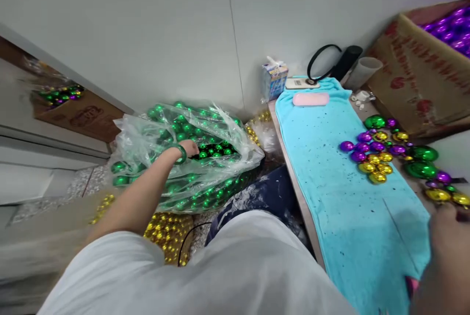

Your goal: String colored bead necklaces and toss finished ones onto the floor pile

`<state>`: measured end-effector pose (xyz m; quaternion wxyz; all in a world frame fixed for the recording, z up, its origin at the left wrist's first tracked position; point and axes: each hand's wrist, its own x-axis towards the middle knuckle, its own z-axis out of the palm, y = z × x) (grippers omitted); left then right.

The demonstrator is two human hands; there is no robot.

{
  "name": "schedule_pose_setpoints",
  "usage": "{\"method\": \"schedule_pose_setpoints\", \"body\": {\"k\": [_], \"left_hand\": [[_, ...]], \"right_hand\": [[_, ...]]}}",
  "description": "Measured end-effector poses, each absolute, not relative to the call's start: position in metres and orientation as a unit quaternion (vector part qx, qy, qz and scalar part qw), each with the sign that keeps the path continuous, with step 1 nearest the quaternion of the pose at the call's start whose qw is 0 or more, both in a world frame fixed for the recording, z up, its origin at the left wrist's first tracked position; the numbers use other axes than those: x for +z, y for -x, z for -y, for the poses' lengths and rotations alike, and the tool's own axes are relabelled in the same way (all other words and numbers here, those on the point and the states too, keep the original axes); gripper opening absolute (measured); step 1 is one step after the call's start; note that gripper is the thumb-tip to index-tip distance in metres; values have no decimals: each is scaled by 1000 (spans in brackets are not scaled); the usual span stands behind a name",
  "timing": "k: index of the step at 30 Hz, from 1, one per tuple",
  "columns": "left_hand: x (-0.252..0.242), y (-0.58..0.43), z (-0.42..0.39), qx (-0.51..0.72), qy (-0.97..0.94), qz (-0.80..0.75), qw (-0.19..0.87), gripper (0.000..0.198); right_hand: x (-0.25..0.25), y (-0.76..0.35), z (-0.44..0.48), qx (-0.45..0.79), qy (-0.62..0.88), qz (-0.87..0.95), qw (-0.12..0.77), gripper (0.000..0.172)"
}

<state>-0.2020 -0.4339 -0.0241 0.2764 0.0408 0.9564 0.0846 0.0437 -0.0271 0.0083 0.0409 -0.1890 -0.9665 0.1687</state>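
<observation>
My left hand (190,148), with a green bangle (179,154) at its wrist, reaches into a clear plastic bag (147,133) full of shiny green balls (203,154). Its fingers are bent down among the balls, and their tips are hidden. At the right edge my right hand (446,236) is blurred by motion, over the edge of a light blue towel (352,207). Gold balls (437,195) lie just beyond it, next to larger green balls (420,169). Close to this hand are a pink object (411,284) and a thin dark line like a wire (398,230).
Purple and gold balls (376,160) lie clustered on the towel. Behind them are a pink case (311,99), a tissue pack (274,79) and a cardboard box (418,75) of purple balls. Gold balls (169,236) stand low by my left side. Another box (84,119) sits at far left.
</observation>
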Motion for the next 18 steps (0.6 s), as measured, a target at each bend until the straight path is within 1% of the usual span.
{"method": "schedule_pose_setpoints", "body": {"k": [2, 3, 6, 8, 9, 10, 11, 12, 13, 14, 16, 18], "left_hand": [[-51, 205, 443, 57, -57, -943, 323, 25], [-64, 206, 445, 47, -68, -939, 333, 34], [-96, 209, 445, 38, -98, -933, 345, 70], [-113, 209, 443, 43, -106, -928, 354, 85], [-121, 208, 442, 47, -105, -927, 358, 88], [-128, 206, 440, 52, -102, -926, 359, 90], [-135, 203, 439, 59, -98, -926, 359, 90], [-141, 201, 437, 68, -93, -927, 358, 91], [-147, 198, 436, 81, -87, -927, 357, 93], [-152, 194, 435, 96, -81, -926, 356, 96], [-161, 189, 435, 138, -72, -922, 356, 100], [-168, 186, 436, 188, -69, -913, 355, 99]], "right_hand": [[6, -4, 62, 194, 129, 972, 11, 31], [4, 14, 77, 209, 100, 973, -5, 31], [-5, 63, 124, 258, 13, 965, -52, 29], [-18, 97, 160, 290, -30, 952, -92, 27], [-28, 113, 179, 305, -41, 944, -117, 25], [-40, 130, 198, 331, -43, 929, -160, 22], [-53, 145, 216, 364, -29, 907, -209, 20], [-68, 158, 231, 372, -18, 898, -234, 20], [-84, 169, 243, 373, -4, 893, -254, 23], [-99, 176, 251, 372, 13, 887, -274, 29], [-125, 181, 258, 362, 36, 879, -308, 52], [-144, 175, 256, 378, 70, 862, -330, 78]]}}
